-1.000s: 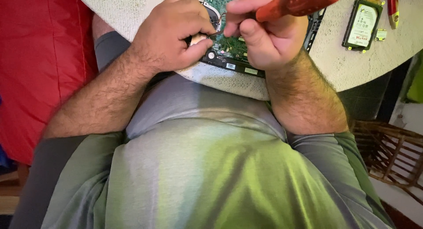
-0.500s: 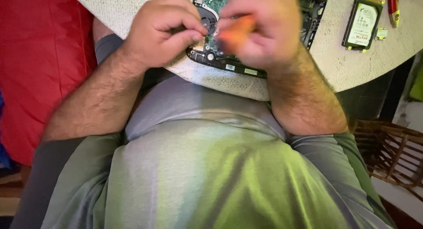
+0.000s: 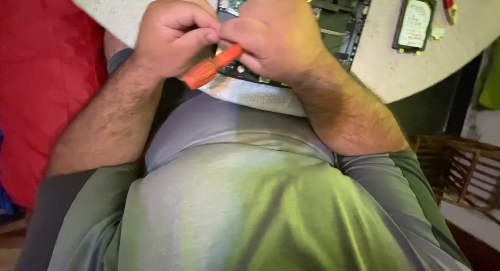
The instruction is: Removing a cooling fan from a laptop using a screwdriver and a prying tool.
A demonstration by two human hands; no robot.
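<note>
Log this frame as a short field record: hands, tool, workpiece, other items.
left hand: fingers curled, meeting the right hand above the board
right hand: grips orange screwdriver, handle pointing toward the body
workpiece: green circuit board on round pale table
other items: hard drive on table; wicker basket at lower right; red fabric at left

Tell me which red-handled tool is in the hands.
The orange-red screwdriver at the table edge, gripped between both hands; the other red tool lies untouched at top right.

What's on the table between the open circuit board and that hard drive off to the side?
Nothing: in the head view, only bare speckled tabletop separates the circuit board from the hard drive.
</note>
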